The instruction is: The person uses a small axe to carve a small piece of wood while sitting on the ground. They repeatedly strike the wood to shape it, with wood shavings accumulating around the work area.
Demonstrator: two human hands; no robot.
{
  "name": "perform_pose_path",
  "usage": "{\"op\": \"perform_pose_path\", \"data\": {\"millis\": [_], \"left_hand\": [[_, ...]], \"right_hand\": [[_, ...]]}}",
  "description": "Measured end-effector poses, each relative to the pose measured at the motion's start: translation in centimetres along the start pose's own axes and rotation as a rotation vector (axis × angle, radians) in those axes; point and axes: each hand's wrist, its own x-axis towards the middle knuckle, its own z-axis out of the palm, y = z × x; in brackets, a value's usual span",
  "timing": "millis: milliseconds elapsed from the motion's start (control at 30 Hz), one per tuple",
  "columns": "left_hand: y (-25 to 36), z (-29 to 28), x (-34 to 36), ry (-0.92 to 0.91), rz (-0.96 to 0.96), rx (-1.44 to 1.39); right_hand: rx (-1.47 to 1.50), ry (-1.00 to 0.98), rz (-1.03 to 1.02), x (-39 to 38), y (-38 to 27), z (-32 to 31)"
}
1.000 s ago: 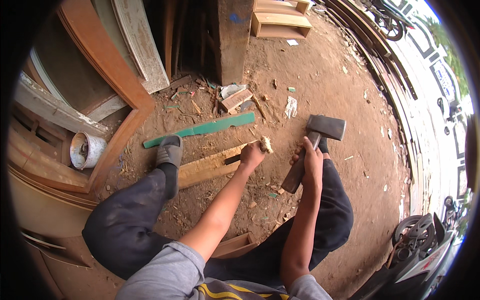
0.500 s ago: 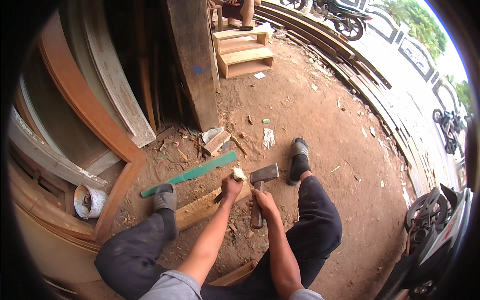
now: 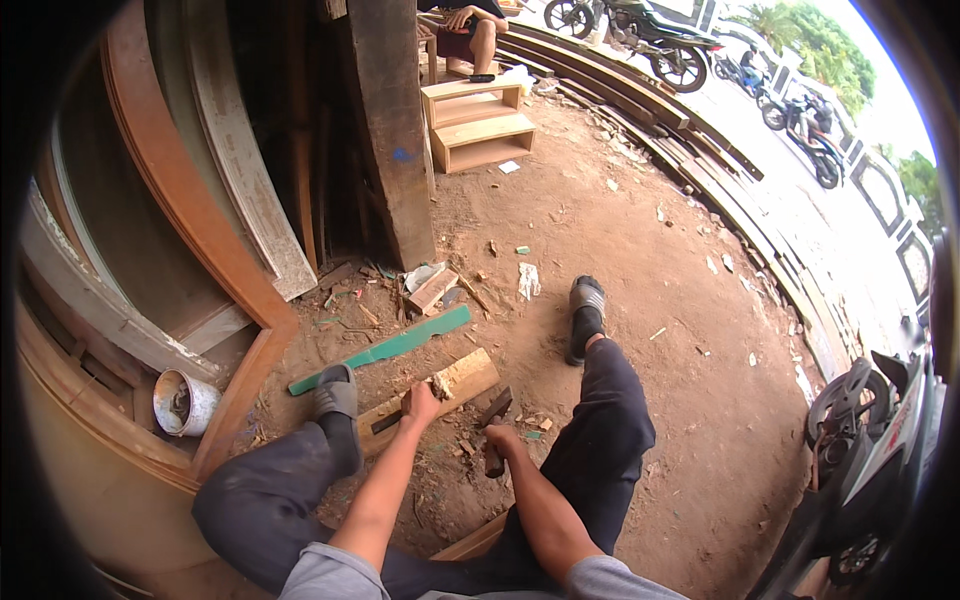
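Observation:
My left hand (image 3: 420, 402) is closed around a chisel (image 3: 440, 385) whose handle end is pale and frayed. Its dark blade points left, low along the wooden beam (image 3: 470, 377) lying on the dirt between my feet. In my right hand (image 3: 503, 440) is a hammer (image 3: 494, 408) with a dark head and wooden handle, held low just right of the beam and apart from the chisel. Beyond the beam lies a green-painted strip of wood (image 3: 415, 336). Part of another wooden piece (image 3: 475, 541) shows between my legs.
Wooden frames (image 3: 240, 290) and a white bucket (image 3: 186, 404) stand at the left, beside a thick post (image 3: 385, 150). A step-shaped wooden box (image 3: 480, 131) is farther off, near a seated person (image 3: 480, 35). Stacked planks (image 3: 700, 150) line the right; a motorbike (image 3: 880, 470) is nearest there.
The hammer has come down and left, its head turned. My left hand has shifted left and lower, laying the chisel flatter along the beam. The view has shifted slightly; more motorbikes show on the road.

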Motion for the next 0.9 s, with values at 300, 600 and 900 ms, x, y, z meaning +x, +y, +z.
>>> {"op": "perform_pose_path", "data": {"millis": [300,600,900], "left_hand": [[-2.3,2.4,-2.4,-0.099,-0.004,0.061],[-2.2,2.7,-0.6,0.023,-0.043,0.053],[-2.7,4.2,0.9,0.098,-0.211,-0.088]], "right_hand": [[0.256,-0.011,-0.052,0.1,0.7,0.7],[-0.18,-0.363,0.403,7.2,0.3,-0.3],[0.017,-0.161,0.289,-3.1,-5.2,-1.2]]}}
